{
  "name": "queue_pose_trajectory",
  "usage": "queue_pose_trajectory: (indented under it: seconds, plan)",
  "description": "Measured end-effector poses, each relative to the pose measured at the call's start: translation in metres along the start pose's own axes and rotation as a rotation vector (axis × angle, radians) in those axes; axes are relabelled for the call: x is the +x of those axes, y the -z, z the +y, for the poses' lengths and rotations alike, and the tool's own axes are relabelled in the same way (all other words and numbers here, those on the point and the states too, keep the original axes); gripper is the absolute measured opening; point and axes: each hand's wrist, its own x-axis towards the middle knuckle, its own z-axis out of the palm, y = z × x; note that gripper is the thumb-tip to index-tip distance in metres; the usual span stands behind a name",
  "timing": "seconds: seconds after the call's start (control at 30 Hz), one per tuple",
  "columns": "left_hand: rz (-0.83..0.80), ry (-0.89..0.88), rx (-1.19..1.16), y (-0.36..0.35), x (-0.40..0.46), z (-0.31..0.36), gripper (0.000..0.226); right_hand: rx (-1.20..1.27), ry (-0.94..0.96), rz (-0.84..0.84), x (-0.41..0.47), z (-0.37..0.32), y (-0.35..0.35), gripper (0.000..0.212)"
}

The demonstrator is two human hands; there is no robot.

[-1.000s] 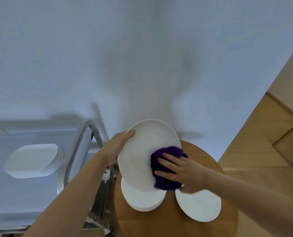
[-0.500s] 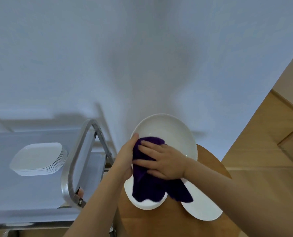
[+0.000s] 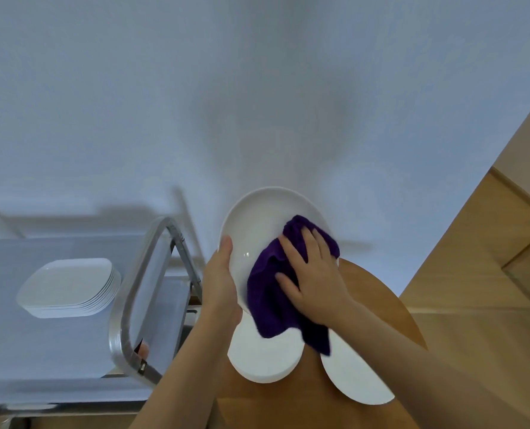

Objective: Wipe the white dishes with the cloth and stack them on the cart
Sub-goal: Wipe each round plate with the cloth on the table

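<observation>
Head view: left hand [image 3: 221, 284] grips plate [image 3: 263, 218] rim at 9 o'clock; right hand [image 3: 311, 275], fingers spread, presses cloth [image 3: 269, 305]. Sweep whole face, keep tilt steady.

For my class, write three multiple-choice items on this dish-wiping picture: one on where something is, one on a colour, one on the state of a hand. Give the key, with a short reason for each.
1. Where is the stack of squarish white dishes?
A. on the grey cart
B. on the round wooden table
C. on the floor

2. What colour is the cloth?
A. yellow
B. purple
C. green

3. What is the right hand doing?
A. hanging idle
B. gripping the cart handle
C. pressing the cloth on the plate

Key:
1 A: the stack sits on the cart.
2 B: the cloth is dark purple.
3 C: the right hand lies flat on the cloth against the plate that the left hand holds.
</observation>
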Motion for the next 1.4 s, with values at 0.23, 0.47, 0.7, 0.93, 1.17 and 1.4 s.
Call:
queue_pose_trajectory:
  seconds: [0.23, 0.47, 0.7, 0.93, 1.17, 1.4]
  plan:
    - [0.082, 0.137, 0.109, -0.01, 0.0, -0.007, 0.056, 0.31, -0.13, -0.184, -0.036, -0.042, -0.018, 0.086]
    - [0.046, 0.209, 0.266, -0.003, 0.004, 0.007, 0.049, 0.112, 0.324, 0.108, -0.057, -0.017, -0.007, 0.046]
    - [-0.042, 0.115, 0.567, 0.029, 0.011, 0.016, 0.084, 0.976, -0.271, 0.056, -0.044, -0.021, 0.026, 0.029]
    - [-0.211, 0.194, 0.14, 0.059, 0.003, -0.01, 0.074, 1.664, -0.444, -0.003, -0.038, -0.009, 0.043, 0.031]
    - [-0.205, 0.156, -0.028, 0.052, -0.008, 0.0, 0.04, 1.986, -0.705, 0.007, -0.047, 0.008, 0.025, 0.036]
    - [-0.227, 0.039, 0.133, 0.027, -0.022, 0.011, 0.037, 1.625, -1.131, 0.069, -0.053, 0.021, -0.006, 0.029]
